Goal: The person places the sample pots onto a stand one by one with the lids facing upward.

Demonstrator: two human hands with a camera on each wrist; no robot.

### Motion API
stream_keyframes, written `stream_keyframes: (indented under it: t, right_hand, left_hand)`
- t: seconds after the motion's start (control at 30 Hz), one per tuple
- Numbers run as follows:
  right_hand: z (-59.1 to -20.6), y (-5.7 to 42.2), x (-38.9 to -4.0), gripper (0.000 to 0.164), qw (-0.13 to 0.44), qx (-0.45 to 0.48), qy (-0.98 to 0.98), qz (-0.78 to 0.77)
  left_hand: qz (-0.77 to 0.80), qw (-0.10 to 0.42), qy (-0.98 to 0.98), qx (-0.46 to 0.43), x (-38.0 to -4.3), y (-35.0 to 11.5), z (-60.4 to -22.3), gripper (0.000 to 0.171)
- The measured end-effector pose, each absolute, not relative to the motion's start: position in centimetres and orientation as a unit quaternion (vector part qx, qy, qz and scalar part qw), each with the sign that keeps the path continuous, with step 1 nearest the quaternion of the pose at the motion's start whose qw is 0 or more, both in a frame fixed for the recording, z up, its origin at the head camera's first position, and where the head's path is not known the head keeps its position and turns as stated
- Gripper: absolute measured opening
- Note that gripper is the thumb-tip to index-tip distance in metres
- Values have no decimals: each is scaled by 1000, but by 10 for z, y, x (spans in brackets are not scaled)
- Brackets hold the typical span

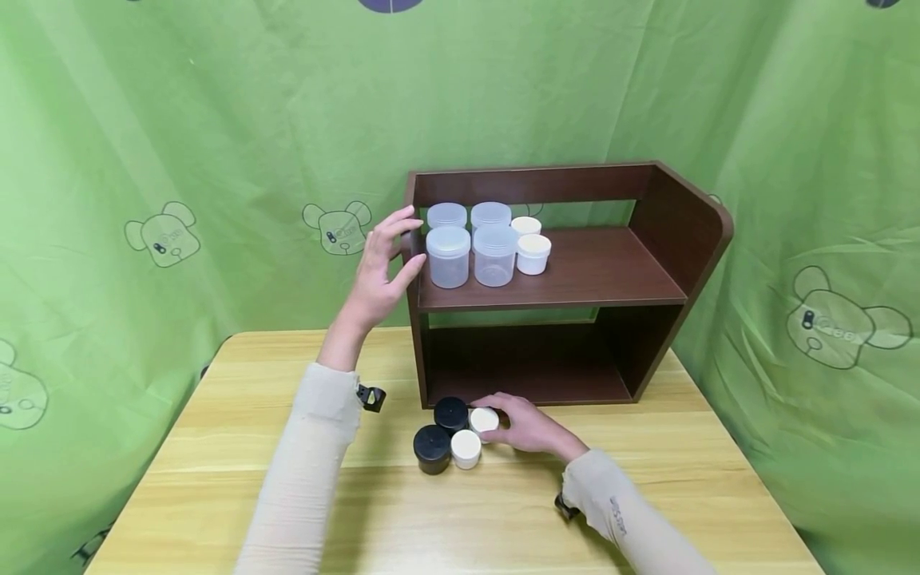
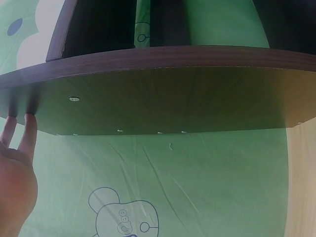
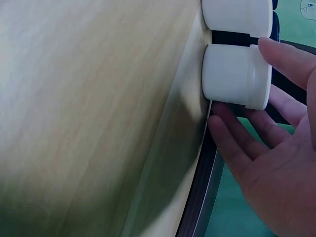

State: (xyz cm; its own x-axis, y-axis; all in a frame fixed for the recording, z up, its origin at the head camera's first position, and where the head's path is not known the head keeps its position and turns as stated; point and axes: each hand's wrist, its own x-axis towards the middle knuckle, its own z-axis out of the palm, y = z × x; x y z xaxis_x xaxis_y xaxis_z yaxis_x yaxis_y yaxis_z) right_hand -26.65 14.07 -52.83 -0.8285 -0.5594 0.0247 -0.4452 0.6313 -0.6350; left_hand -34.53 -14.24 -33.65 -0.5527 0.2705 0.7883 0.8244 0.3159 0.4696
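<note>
My left hand (image 1: 381, 263) is at the shelf's left side panel, fingers spread and slightly bent, beside the front-left clear jar (image 1: 449, 259). In the left wrist view two fingers of that hand (image 2: 19, 173) reach up to the dark panel (image 2: 173, 98). On the table my right hand (image 1: 528, 426) holds a small white jar (image 1: 485, 418). The right wrist view shows the thumb at the lid edge of this jar (image 3: 229, 74) and the other fingers around its far side. Touching or close by stand another white jar (image 1: 465, 450) and two black-lidded jars (image 1: 433, 449).
A dark brown two-tier shelf (image 1: 553, 303) stands at the back of the wooden table (image 1: 237, 455). Its upper tier bears several clear jars (image 1: 494, 257) and two white jars (image 1: 533, 254) at the left. A green curtain (image 1: 216, 120) hangs behind.
</note>
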Motion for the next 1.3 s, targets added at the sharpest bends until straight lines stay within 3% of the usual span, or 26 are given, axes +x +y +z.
stream_keyframes:
  t: [0.8,1.3]
  right_hand:
    - [-515,147,-269,55,64,-293,891,-341]
    - [-483,151,-265,53,40,-292,885,-361]
  left_hand:
    - [-470,301,-752,-350,-344,-138,-336,50]
    - [-468,300,-748,-363,-346,-141,-338,48]
